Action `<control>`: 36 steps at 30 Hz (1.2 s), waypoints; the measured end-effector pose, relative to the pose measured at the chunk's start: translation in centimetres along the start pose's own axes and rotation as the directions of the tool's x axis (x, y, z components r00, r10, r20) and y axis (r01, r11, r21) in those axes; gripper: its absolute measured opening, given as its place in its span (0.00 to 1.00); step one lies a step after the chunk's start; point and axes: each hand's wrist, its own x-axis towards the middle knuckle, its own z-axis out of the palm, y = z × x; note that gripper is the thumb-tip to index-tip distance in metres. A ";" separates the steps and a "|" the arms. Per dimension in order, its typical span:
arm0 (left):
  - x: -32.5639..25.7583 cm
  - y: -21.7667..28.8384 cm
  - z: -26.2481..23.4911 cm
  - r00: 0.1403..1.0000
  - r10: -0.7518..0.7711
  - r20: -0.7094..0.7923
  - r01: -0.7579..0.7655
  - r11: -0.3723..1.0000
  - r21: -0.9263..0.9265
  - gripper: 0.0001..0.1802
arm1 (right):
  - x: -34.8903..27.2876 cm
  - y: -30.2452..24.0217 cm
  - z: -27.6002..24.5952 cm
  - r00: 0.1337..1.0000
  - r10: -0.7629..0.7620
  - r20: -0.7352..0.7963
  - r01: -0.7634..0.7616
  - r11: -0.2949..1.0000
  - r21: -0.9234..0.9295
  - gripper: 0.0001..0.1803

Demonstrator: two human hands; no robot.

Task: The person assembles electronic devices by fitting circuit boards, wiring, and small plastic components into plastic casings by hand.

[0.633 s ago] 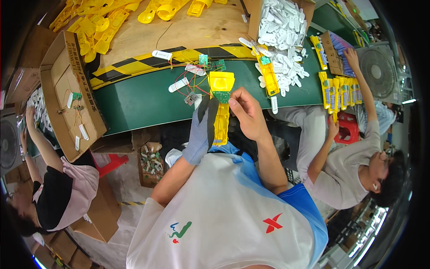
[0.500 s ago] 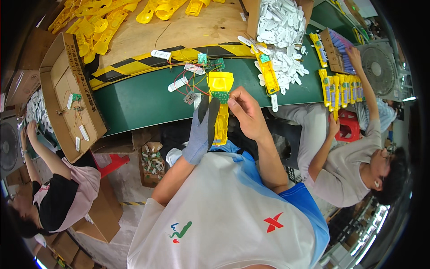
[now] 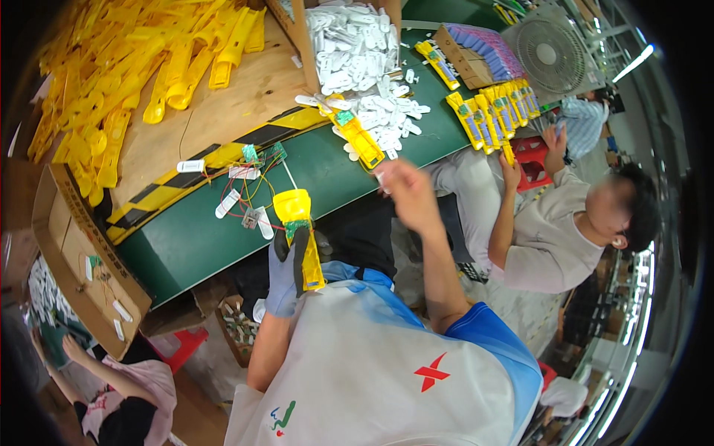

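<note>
My left hand, in a grey glove with dark fingers, grips a long yellow plastic housing. A green circuit board sits in the housing below its wide head, partly covered by my fingers. Out to the right, my bare right hand is slightly blurred, its fingers pinched on a small white plastic piece. Just beyond those fingertips lies another yellow housing with a green board in it. White plastic pieces, boards and thin red and yellow wires lie on the green bench beyond my left hand.
Yellow housings are heaped on a wooden board with a striped edge. White parts spill from a carton. A cardboard tray stands left. Finished-looking yellow units line up near a co-worker; another person works left.
My view has swung to the right. My right hand has left the circuit board and reached out to the white piece by the other housing. My left hand still grips its housing.
</note>
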 end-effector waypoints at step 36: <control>1.6 0.8 -0.6 0.987 0.140 -0.084 -0.150 0.981 -0.124 0.17 | -1.0 -1.1 9.7 0.964 -0.101 0.246 -0.011 0.909 0.418 0.14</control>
